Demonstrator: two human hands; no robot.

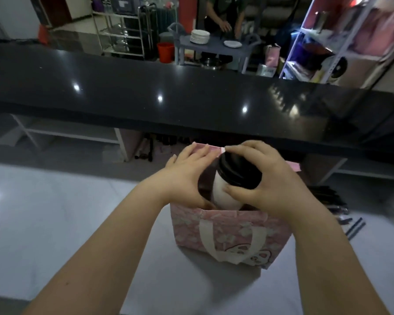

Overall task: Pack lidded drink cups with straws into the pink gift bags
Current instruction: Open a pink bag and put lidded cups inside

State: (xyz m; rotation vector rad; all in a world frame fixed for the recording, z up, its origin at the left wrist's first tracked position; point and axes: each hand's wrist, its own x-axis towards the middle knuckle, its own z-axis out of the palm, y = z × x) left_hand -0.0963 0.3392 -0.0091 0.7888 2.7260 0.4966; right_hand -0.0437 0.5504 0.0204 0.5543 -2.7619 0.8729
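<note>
Head view: your right hand [266, 178] clamps the cup [223, 192] round its glossy black lid [239, 171]. The smooth white paper body sits half inside the pink gift bag [232, 235], long axis tilted, base pointing down-left. Your left hand [187, 176] grips the bag's left wall, spreading the soft printed mouth. The bag stands toward the table's [77, 212] far edge.

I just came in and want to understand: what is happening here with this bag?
A person is packing a drink into a pink gift bag that stands upright on a pale surface. The left hand holds the bag's left side, so that the mouth is open. The right hand grips a white cup by its black lid; the cup's lower part is inside the bag, its top above the rim. No straw shows on the cup.
</note>
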